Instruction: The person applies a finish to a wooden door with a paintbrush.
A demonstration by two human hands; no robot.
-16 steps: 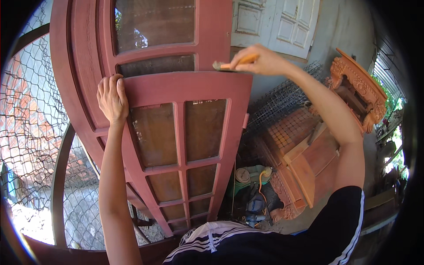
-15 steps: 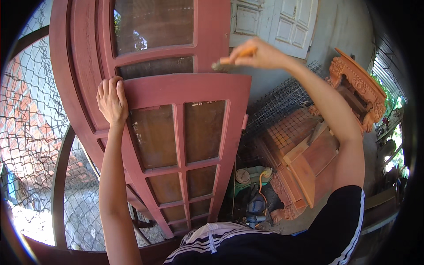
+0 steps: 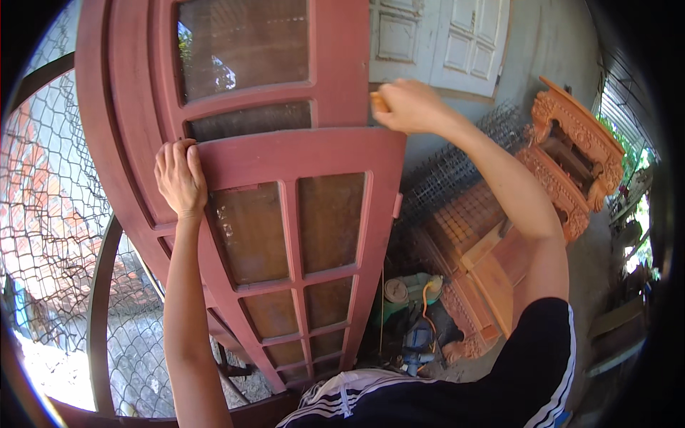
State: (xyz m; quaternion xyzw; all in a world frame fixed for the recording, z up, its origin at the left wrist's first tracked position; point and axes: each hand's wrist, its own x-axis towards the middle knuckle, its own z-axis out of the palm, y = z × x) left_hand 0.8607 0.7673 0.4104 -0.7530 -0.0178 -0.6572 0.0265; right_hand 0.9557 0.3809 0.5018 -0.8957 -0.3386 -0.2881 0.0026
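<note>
A dusty-red wooden panel (image 3: 235, 158) with several glass panes leans in front of me, its top edge slightly curved. My left hand (image 3: 180, 178) grips the panel's upper left corner, fingers hooked over the top. My right hand (image 3: 414, 107) is closed around an orange-handled brush (image 3: 379, 102), just above the panel's upper right corner. Only part of the orange handle shows; the fist hides the rest, and I cannot tell whether the bristles touch the wood. Behind the panel stands a taller red door (image 3: 342, 64) with glass panes.
Chain-link fencing (image 3: 57, 214) runs along the left. At the right are carved orange-brown wooden furniture (image 3: 571, 150) and rolled wire mesh (image 3: 457, 160). A blue machine with an orange cord (image 3: 421, 335) sits on the floor beside a green container (image 3: 396, 291). Pale shutters (image 3: 435, 43) hang behind.
My right hand has moved slightly right and down, turning so that the brush head no longer shows. My left hand keeps its grip on the corner. The view has shifted slightly.
</note>
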